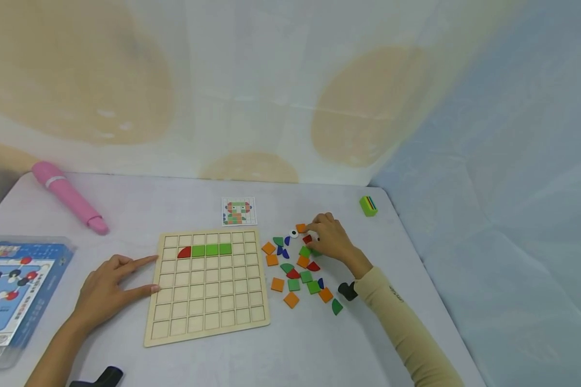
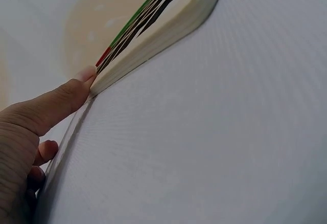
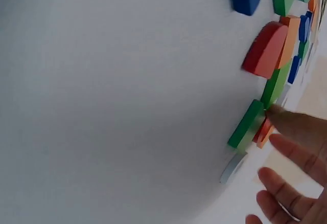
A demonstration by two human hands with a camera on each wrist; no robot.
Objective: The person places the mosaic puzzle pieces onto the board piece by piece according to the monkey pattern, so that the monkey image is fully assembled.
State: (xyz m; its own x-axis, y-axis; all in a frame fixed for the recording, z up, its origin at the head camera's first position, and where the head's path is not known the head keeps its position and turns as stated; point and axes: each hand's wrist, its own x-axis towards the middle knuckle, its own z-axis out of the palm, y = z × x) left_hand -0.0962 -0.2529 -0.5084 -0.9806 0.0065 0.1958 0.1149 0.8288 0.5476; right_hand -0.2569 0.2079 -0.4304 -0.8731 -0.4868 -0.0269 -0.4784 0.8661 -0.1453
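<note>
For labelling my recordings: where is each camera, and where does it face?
Head: head-worn, facing forward and down at a pale wooden grid board; left hand, right hand visible.
Left wrist: worn there, facing the board's edge; left hand visible.
Right wrist: worn there, facing flat multicoloured tiles; right hand visible.
Head and right wrist share the tiles.

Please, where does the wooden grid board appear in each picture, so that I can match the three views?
Head: the wooden grid board lies left of centre, below the small picture card.
Left wrist: its pale edge slants up across the top, beyond the thumb.
Right wrist: I cannot tell; at most, a thin sliver shows at the upper right edge.
Landmark: the left hand, its thumb touching the board in head and left wrist views.
</note>
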